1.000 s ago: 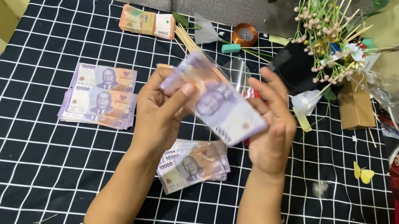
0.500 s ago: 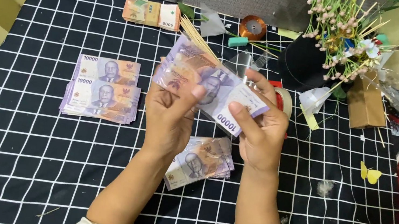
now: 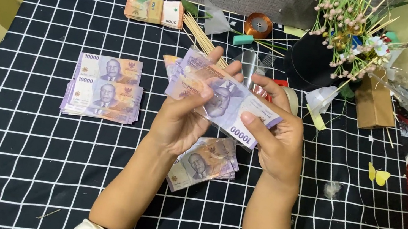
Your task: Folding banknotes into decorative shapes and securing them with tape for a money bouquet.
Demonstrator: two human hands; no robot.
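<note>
I see my left hand (image 3: 180, 121) and right hand (image 3: 275, 141) raised together over the middle of the checked cloth (image 3: 12, 153), both closed on one thin sheaf of notes (image 3: 220, 100). The notes are flat, smooth paper rectangles in pale purple, slightly fanned at the upper left corner. Their long axis slants from upper left down to lower right, the near short end resting under my right thumb, the far end pinched by my left thumb and fingers. The cloth is soft black fabric with a white grid, lying a bit wrinkled. Just below my hands, near the cloth's centre, a loose pile (image 3: 204, 162) of the same notes lies skewed. Towards the left edge sits a neat stack (image 3: 103, 92), squared with the grid. By the far edge lies a banded bundle (image 3: 154, 9), orange-toned, and beside it thin wooden sticks (image 3: 201, 36). At the far right corner stands a dark pot (image 3: 307, 66) of small dried flowers, next to a brown paper box (image 3: 374, 102).
</note>
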